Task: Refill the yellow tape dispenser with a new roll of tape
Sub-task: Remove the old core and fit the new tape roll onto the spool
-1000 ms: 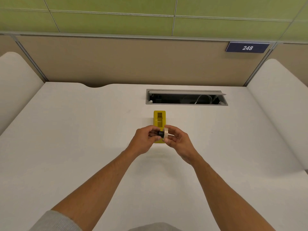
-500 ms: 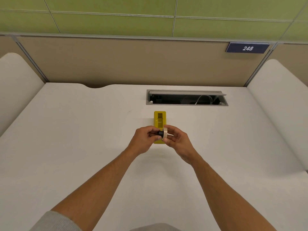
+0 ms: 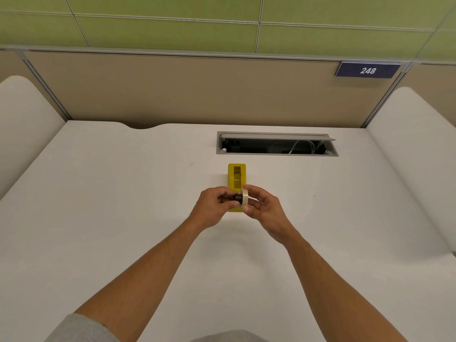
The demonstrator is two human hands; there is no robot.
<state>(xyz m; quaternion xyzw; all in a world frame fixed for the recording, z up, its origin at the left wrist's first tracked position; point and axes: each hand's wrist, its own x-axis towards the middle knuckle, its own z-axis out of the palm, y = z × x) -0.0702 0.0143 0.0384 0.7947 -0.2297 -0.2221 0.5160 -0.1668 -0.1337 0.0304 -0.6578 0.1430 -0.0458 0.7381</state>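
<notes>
The yellow tape dispenser (image 3: 237, 176) stands on the white desk (image 3: 123, 218), its open slot facing up and its near end hidden behind my fingers. Just above that near end my left hand (image 3: 214, 208) pinches a small black spool core (image 3: 238, 197). My right hand (image 3: 264, 210) grips a pale roll of tape (image 3: 244, 197) on edge, pressed against the core. Both hands meet over the dispenser.
An open grey cable tray (image 3: 276, 134) with wires inside is set into the desk behind the dispenser. A beige partition (image 3: 197, 90) with a blue "248" sign (image 3: 367, 70) closes the back. White curved side panels (image 3: 414, 149) flank the desk.
Hands, core and roll stay almost where they were above the dispenser; the roll sits slightly closer onto the core.
</notes>
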